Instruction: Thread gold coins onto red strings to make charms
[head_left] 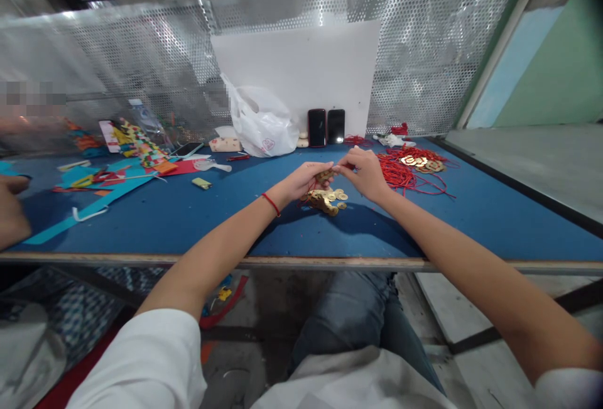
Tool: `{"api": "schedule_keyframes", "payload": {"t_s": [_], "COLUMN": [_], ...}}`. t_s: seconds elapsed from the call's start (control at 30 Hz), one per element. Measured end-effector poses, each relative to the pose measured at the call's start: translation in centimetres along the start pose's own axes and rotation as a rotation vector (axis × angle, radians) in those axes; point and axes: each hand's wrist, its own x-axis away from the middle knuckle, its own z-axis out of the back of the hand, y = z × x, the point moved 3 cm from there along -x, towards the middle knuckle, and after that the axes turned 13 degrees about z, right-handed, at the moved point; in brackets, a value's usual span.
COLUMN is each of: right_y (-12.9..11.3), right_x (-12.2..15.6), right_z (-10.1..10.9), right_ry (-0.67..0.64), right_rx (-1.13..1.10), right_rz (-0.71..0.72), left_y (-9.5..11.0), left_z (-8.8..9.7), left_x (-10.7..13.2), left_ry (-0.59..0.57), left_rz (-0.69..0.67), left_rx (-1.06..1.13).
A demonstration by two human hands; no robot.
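My left hand [305, 183] and right hand [363, 174] meet at frame centre, clamped on gold coins [325, 176] above the pile [326, 201]; a fumbled grip could scatter them across the bench [226, 227].

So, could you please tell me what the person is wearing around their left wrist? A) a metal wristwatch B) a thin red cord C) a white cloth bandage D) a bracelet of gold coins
B: a thin red cord circles the wrist just behind the left hand.
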Motion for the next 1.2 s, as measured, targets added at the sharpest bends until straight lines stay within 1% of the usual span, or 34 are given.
{"api": "schedule_keyframes", "payload": {"t_s": [0.1, 0.2, 0.3, 0.4, 0.5, 0.57, 0.67, 0.8, 0.97, 1.07, 1.2], "right_y": [0.2, 0.8, 1.4, 2.0, 2.1, 2.0, 2.0, 2.4, 2.4, 2.6, 3.0], "right_x": [0.1, 0.3, 0.4, 0.7, 1.0, 1.2, 1.3, 1.2, 1.5, 1.6, 1.9], "right_z": [-0.3, -0.9, -1.7, -2.3, -2.4, -2.5, -2.6, -2.6, -3.0, -3.3, -3.7], "right_ry": [-0.041, -0.086, -0.137, -0.175, -0.208, -0.271, -0.363, -0.419, -0.545, -0.569, -0.560], "right_rx": [-0.014, -0.084, -0.242, -0.436, -0.517, -0.523, -0.462, -0.304, -0.315, -0.314, -0.310], "right_rz": [-0.053, -0.134, -0.235, -0.392, -0.512, -0.542, -0.523, -0.451, -0.379, -0.333, -0.302], "left_y": [-0.1, -0.2, -0.2, 0.0, 0.2, 0.2, 0.2, 0.2, 0.1, 0.1, 0.2], "left_z": [0.3, 0.6, 0.9, 1.1, 1.2, 1.2, 1.3, 1.3, 1.2, 1.1, 1.0], "left_x": [-0.2, -0.3, -0.2, 0.0, 0.1, 0.1, 0.0, -0.3, -0.4, -0.4, -0.2], "left_ry": [0.038, 0.113, 0.223, 0.309, 0.345, 0.336, 0.313, 0.290, 0.278, 0.283, 0.296], "left_rz": [0.014, 0.001, -0.007, -0.005, -0.020, -0.037, -0.071, -0.082, -0.078, -0.090, -0.103], "left_rx": [0.018, -0.025, -0.129, -0.217, -0.286, -0.348, -0.423, -0.498, -0.595, -0.622, -0.614]}}
